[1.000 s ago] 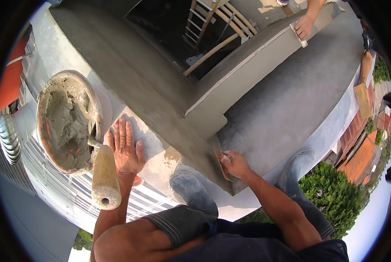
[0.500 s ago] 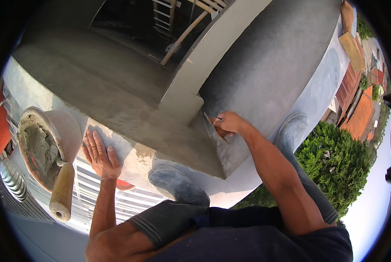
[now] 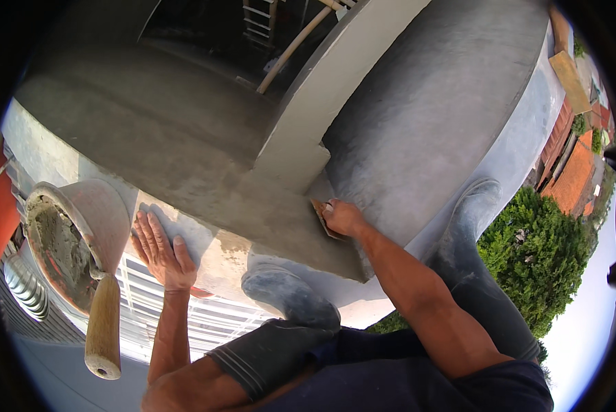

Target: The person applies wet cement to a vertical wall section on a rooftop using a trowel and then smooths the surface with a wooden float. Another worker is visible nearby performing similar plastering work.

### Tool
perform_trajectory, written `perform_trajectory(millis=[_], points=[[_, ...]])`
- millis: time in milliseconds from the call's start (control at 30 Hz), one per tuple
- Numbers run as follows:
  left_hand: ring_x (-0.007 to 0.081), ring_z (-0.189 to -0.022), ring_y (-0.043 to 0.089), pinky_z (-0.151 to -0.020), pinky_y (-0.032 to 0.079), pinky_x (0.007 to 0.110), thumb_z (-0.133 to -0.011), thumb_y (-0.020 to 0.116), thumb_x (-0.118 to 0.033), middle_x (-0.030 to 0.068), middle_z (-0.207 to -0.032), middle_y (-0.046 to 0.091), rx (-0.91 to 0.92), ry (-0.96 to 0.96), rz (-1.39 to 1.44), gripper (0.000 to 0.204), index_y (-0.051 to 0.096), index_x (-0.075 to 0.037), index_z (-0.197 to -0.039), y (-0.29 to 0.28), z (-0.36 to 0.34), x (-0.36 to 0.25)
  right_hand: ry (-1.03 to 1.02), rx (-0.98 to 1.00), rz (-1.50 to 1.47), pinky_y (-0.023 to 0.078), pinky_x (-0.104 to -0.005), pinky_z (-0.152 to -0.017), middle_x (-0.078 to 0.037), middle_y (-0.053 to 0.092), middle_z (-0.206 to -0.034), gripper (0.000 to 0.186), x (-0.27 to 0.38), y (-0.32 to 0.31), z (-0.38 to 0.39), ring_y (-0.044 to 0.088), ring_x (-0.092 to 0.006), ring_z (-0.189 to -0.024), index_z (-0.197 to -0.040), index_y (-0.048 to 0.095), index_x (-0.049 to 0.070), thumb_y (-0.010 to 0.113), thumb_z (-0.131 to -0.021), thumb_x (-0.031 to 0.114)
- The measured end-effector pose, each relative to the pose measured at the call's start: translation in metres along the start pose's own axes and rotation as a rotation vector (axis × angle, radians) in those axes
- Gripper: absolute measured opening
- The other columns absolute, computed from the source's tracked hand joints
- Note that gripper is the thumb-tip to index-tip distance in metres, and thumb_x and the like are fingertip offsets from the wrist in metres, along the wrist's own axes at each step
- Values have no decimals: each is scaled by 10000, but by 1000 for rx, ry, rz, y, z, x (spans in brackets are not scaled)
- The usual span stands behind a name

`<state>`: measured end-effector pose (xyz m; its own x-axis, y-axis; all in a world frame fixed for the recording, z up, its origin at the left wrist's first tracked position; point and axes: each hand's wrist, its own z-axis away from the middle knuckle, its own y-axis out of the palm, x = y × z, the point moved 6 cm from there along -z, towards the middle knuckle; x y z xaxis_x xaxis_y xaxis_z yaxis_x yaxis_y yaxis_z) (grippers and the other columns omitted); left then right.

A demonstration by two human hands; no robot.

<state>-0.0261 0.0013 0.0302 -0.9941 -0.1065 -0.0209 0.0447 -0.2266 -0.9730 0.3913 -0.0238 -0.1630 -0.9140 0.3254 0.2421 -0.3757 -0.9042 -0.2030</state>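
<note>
The right hand (image 3: 342,217) was clenched around a small brown tool (image 3: 323,218) — pressed against the grey plastered ledge (image 3: 205,172) at the corner where it met the curved wall (image 3: 431,117). The left hand (image 3: 162,250) lay flat with fingers spread, gripping nothing, on the ledge's pale edge — just beside a mortar-filled bucket (image 3: 71,240) and a wooden handle (image 3: 104,328). Grey rubber boots (image 3: 290,295) stood below.

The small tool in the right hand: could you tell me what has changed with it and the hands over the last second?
The right hand with its small brown tool shifted slightly along the grey cement ledge, staying pressed at the corner. The left hand stayed flat on the ledge edge, though the head turned, so the view slid. The mortar bowl and wooden handle remain beside it. Nothing was picked up or released.
</note>
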Motion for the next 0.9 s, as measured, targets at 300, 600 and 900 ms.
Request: perform_trajectory(millis=[300, 600, 900], points=[[419, -1662, 206, -1342, 46, 569, -1081, 395, -361, 241, -1771, 287, -8, 6, 33, 723, 335, 36, -1682, -2, -2, -2, 14, -50, -42, 553, -495, -1032, -300, 758, -1161, 466, 29, 18, -12, 717, -466, -1125, -1262, 704, -67, 550, -1011, 294], [399, -1668, 204, -1342, 46, 573, -1054, 445, -323, 223, -1774, 295, -21, 8, 24, 730, 337, 31, -1683, -3, -1, -4, -247, -51, -54, 557, -501, -1013, -306, 761, -1104, 461, 92, -12, 26, 720, -497, -1060, -1270, 710, -66, 590, -986, 277], [402, -1661, 222, -1342, 55, 586, -1039, 489, -320, 236, -1765, 305, -9, -9, 36, 739, 357, 51, -1663, -6, 0, -4, -301, -342, -330, 572, -497, -968, -271, 767, -1160, 476, 80, -102, 75, 733, -456, -1079, -1372, 663, 23, 653, -999, 318]])
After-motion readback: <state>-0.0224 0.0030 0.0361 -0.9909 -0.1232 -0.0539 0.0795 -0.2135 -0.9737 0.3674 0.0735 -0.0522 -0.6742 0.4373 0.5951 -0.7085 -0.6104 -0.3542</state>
